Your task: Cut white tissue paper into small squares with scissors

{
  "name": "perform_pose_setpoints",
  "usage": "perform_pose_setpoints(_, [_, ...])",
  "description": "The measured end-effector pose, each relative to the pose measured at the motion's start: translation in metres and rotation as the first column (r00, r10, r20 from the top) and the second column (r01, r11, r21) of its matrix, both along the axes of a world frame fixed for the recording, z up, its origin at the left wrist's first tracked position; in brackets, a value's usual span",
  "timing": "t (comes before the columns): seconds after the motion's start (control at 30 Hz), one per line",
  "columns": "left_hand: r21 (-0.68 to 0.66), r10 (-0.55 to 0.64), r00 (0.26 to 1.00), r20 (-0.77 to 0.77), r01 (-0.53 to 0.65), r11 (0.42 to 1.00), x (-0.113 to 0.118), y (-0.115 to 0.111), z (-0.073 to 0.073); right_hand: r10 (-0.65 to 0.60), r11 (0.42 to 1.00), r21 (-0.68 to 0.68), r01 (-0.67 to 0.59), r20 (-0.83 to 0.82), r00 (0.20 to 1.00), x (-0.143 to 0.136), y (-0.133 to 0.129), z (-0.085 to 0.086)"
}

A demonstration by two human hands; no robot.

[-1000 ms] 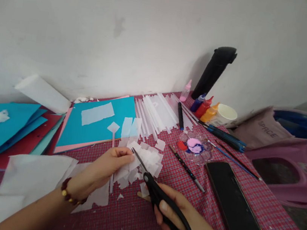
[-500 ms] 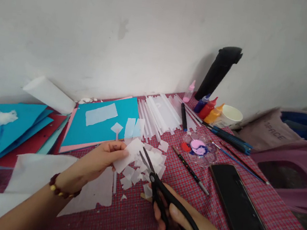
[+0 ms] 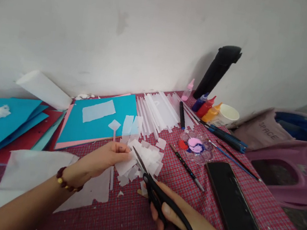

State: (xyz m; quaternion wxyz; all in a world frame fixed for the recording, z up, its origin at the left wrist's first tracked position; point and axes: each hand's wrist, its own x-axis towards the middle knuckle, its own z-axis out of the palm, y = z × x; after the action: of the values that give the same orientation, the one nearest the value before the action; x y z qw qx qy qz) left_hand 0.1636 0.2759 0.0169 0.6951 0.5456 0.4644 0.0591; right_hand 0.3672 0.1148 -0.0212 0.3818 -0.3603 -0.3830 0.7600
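My left hand point(image 3: 107, 158), with a beaded bracelet at the wrist, pinches a small piece of white paper point(image 3: 123, 166). My right hand point(image 3: 174, 209) is closed around the handles of black scissors point(image 3: 156, 192). The scissor blades lie against the held paper, right beside my left fingertips; how far they are parted is hard to make out. Behind and under the blades is a pile of cut white paper pieces point(image 3: 150, 158). Larger white sheets point(image 3: 37, 167) lie beneath and left of my left forearm.
Blue sheets point(image 3: 98, 101) with paper pieces and white strips point(image 3: 159, 112) lie behind my hands. A paint palette point(image 3: 194, 147), a patterned pencil point(image 3: 188, 169), a phone point(image 3: 235, 202), paint bottles point(image 3: 205, 107) and a black bottle point(image 3: 216, 72) are on the right.
The scissors have moved slightly left with my right hand, closer to my left fingertips, and their blades look less parted. The view has shifted slightly.
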Motion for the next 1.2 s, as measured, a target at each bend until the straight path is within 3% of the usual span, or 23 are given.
perform_pose_setpoints(0.37, [0.044,0.004,1.0,0.014,-0.004,0.999,0.008,0.004,0.004,-0.075,0.995,-0.055,0.079,0.082,0.994,-0.001,0.002,0.001])
perform_pose_setpoints(0.6, [-0.157,0.088,0.995,0.042,-0.081,0.984,-0.008,-0.002,-0.005,-0.142,0.983,-0.104,0.151,0.091,0.986,-0.003,0.002,-0.002])
perform_pose_setpoints(0.87, [0.061,0.264,0.952,0.152,-0.276,0.959,-0.008,0.002,0.0,-0.047,0.999,-0.015,0.047,-0.016,0.999,0.003,-0.005,-0.006])
perform_pose_setpoints(1.0, [0.042,0.198,0.975,0.101,-0.203,0.978,-0.001,-0.001,-0.003,0.007,1.0,0.025,-0.007,0.01,1.0,0.005,-0.004,-0.006])
perform_pose_setpoints(1.2, [0.01,0.112,0.993,0.032,-0.112,0.994,0.007,-0.007,-0.011,-0.029,0.999,0.017,0.028,0.034,0.999,0.002,-0.002,-0.005])
